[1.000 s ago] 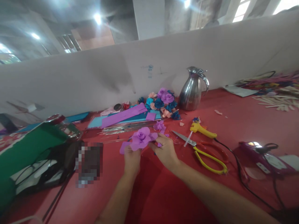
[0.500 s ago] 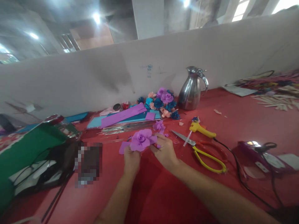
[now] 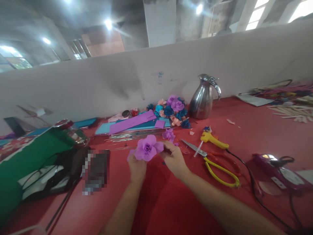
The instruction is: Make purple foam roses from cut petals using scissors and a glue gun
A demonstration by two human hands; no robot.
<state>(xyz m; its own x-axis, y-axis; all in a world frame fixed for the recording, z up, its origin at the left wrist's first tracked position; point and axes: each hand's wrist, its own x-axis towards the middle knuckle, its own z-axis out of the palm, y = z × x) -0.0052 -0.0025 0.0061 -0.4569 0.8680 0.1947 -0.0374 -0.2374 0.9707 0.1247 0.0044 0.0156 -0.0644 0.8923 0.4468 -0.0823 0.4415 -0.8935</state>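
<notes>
A purple paper flower [image 3: 147, 148] with a tightly rolled centre is held up between my two hands over the red table. My left hand [image 3: 137, 167] is closed on its underside, with another bit of purple paper [image 3: 130, 154] showing beside the fingers. At the flower's right edge, my right hand [image 3: 174, 159] pinches a petal; its fingertips are partly hidden. Just beyond lie purple petal pieces [image 3: 168, 134]. Right of my right hand are scissors [image 3: 215, 166] with red and yellow handles and a yellow glue gun [image 3: 214, 140].
Behind stand a heap of paper flowers [image 3: 168, 111] and a steel jug [image 3: 202, 99]. Purple paper strips [image 3: 133, 121] lie on blue sheets above thin wires [image 3: 134, 134]. A glass jar [image 3: 73, 132] is at left, a purple power strip [image 3: 281, 171] with black cables at right.
The flower has tilted so its face turns more toward me, and both hands keep hold of it. The whole view has shifted slightly; the table items lie as before.
</notes>
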